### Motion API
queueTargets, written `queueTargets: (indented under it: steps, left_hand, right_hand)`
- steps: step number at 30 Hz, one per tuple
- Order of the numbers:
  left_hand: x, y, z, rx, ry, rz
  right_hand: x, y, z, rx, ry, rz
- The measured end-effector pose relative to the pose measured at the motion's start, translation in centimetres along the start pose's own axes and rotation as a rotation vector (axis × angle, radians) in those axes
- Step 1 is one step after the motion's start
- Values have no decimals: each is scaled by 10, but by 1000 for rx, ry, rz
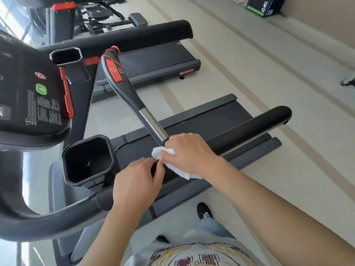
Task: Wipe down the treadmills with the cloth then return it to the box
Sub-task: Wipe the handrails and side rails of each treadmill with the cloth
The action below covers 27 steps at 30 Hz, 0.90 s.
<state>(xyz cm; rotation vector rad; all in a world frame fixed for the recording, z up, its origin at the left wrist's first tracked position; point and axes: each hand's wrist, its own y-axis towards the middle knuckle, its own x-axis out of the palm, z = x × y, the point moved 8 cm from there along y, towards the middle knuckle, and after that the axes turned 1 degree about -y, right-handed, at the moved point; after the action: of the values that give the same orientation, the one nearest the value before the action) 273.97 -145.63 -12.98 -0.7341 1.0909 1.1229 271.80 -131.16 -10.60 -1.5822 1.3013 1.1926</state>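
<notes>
Standing beside the near treadmill [221, 120], both hands meeting at the lower end of its angled grip bar [151, 121]. Right hand [189, 152] curled round the white cloth [179, 170], pressing it against the bar just below the silver sleeve. Left hand [137, 179] pinching the cloth's near edge with thumb and fingertips, beside the square cup holder [87, 160]. Second treadmill [159, 60] farther off; dark box [264, 6] on the floor by the wall, well apart.
</notes>
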Motion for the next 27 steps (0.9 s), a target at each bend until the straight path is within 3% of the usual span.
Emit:
queueTargets:
  steps: [4, 9, 12, 15, 21, 27]
  left_hand:
    - [0, 0, 0, 8, 56, 60]
    - [-2, 2, 2, -28, 84, 138]
    - [-4, 2, 2, -70, 91, 172]
    - [-8, 0, 1, -118, 89, 227]
    - [-14, -9, -6, -272, 92, 366]
    - [-14, -24, -6, -402, 26, 417]
  right_hand:
    - [0, 4, 24, -44, 36, -96]
    - [-17, 4, 103, 125, 98, -241]
    - [-17, 6, 123, 130, 169, -292]
    - [-13, 10, 99, 9, 144, -323]
    - [7, 12, -21, -447, 170, -226]
    - [10, 22, -24, -492, 290, -375]
